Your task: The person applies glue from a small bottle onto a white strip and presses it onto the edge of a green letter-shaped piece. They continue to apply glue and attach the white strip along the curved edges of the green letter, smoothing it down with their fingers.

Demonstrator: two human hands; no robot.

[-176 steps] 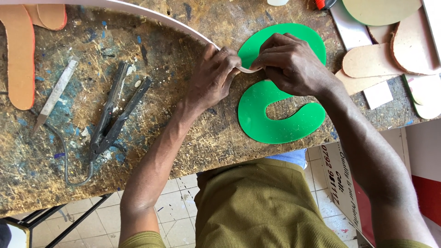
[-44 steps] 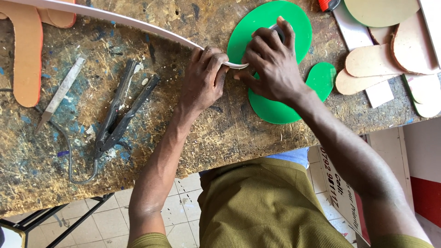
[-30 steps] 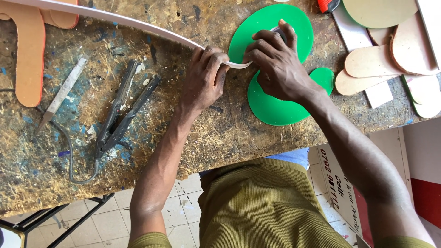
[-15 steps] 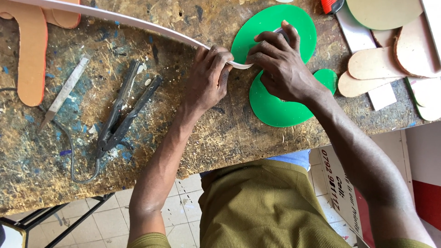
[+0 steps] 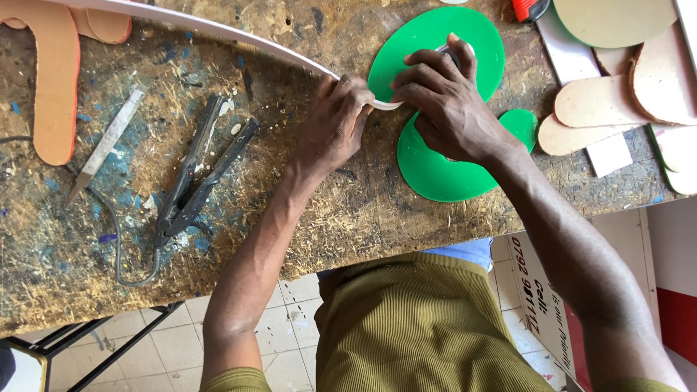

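Strip: long, white, thin | your left hand pinches its end | right hand, at 3 o'clock, presses green sheet, fingers closed.

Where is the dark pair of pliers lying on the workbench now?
In the head view, the pliers lie left of the left hand, between it and the metal file.

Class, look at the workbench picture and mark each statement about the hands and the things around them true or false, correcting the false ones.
1. Both hands pinch a long white strip. True: left hand, right hand.
2. The sheet under the right hand is red. False: the cut sheet is green.
3. A metal file lies left of the dark tongs-like tool. True.
4. The tan sole cutouts lie on the floor. False: they lie on the wooden workbench.
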